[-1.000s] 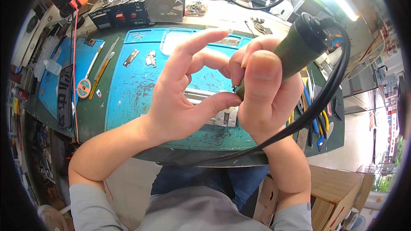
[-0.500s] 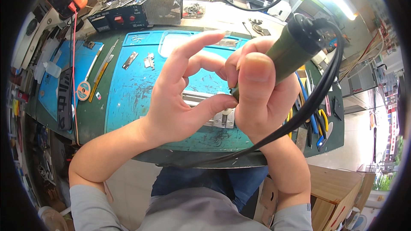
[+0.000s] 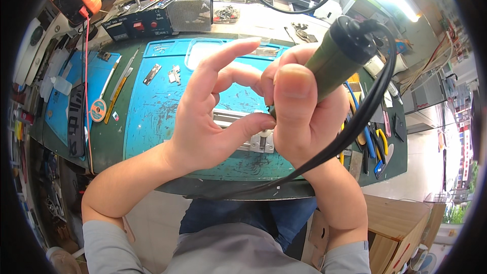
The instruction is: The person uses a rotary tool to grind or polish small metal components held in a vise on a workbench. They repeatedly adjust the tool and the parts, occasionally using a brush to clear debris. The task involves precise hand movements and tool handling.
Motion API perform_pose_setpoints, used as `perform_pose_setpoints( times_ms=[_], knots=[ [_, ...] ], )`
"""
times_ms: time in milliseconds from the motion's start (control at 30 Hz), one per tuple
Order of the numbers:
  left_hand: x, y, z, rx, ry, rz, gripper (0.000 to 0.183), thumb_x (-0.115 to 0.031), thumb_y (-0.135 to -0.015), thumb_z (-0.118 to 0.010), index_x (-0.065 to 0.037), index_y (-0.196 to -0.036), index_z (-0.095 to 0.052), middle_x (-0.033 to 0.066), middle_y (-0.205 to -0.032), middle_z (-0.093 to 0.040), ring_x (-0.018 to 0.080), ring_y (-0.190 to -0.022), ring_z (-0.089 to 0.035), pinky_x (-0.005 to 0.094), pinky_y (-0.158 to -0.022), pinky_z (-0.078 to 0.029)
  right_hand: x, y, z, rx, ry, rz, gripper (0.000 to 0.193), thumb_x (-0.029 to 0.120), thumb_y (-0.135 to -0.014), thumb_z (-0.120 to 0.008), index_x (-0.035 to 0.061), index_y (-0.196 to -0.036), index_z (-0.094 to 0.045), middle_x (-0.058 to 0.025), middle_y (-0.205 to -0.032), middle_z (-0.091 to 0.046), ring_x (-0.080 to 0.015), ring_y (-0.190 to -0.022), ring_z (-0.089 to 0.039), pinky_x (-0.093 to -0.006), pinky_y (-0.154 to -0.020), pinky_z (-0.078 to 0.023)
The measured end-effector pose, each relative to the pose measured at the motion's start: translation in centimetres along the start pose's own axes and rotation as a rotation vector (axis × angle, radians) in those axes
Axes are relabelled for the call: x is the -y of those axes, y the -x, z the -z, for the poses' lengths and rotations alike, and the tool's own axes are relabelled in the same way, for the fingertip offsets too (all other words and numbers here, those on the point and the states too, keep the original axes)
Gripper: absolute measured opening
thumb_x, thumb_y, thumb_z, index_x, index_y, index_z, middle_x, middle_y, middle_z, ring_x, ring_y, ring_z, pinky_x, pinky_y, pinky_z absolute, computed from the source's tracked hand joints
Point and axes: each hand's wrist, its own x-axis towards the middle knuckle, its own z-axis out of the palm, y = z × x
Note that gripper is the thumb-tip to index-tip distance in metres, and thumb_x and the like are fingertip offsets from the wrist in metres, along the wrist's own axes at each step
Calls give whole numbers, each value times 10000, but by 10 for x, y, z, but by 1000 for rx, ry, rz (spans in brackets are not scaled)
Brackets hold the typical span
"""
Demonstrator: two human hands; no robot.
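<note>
My right hand point(image 3: 304, 106) is wrapped round a green, cylindrical corded power tool point(image 3: 332, 66). Its black cap points up and right, and a thick black cable loops down from it across my right wrist. My left hand point(image 3: 205, 101) is curled into a C shape, index finger raised. Its thumb and another fingertip close in at the tool's narrow front end, mostly hidden by my fingers. Under my hands a silver metal clamp or fixture point(image 3: 261, 143) rests on the blue work mat point(image 3: 157, 101), partly covered.
Small metal parts point(image 3: 174, 74) and a clear tray point(image 3: 198, 53) lie on the mat. A boxy black power unit point(image 3: 137, 25) stands behind. Left are a yellow knife point(image 3: 115, 96) and an orange-labelled spool point(image 3: 98, 110); right, pliers point(image 3: 381, 142) among several tools.
Both hands and the power tool have shifted slightly left, along with a small leftward shift of the whole view. My grip looks the same.
</note>
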Motion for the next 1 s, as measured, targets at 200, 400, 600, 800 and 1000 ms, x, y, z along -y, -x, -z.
perform_pose_setpoints(
  times_ms=[200,400,600,800,1000],
  knots=[
    [1,1,0,2,-8,6,843,19,-724,-799,27,-1429,-337,101,-1110,-604,189,-984,-631,326,-904,-481,0,0,0,-9,10,11,442,445,-977,-533,12,-897,-504,-13,-708,-519,-67,-653,-484,-219,-591,-395],
    [1,2,-2,-22,35,43,845,8,-726,-803,26,-1430,-336,100,-1120,-602,188,-988,-630,326,-906,-479,0,0,0,-6,11,1,434,444,-975,-538,16,-908,-507,-10,-709,-518,-64,-645,-480,-217,-578,-386],
    [0,2,-1,-11,40,59,844,3,-730,-804,24,-1431,-336,97,-1107,-608,187,-991,-630,325,-912,-475,1,0,0,-8,23,2,434,447,-974,-540,17,-916,-507,-4,-705,-513,-62,-633,-476,-217,-567,-382],
    [-1,2,-2,-22,59,106,842,0,-731,-805,23,-1431,-337,98,-1099,-612,188,-991,-632,325,-914,-473,1,0,1,-4,27,20,430,441,-980,-531,16,-916,-507,-2,-703,-511,-65,-635,-480,-218,-564,-383],
    [1,2,-2,-16,37,43,838,8,-729,-802,25,-1428,-340,101,-1100,-614,193,-987,-634,326,-909,-476,0,0,-1,-7,14,25,425,431,-987,-520,13,-909,-508,-7,-703,-512,-68,-641,-480,-218,-568,-388]
  ],
)
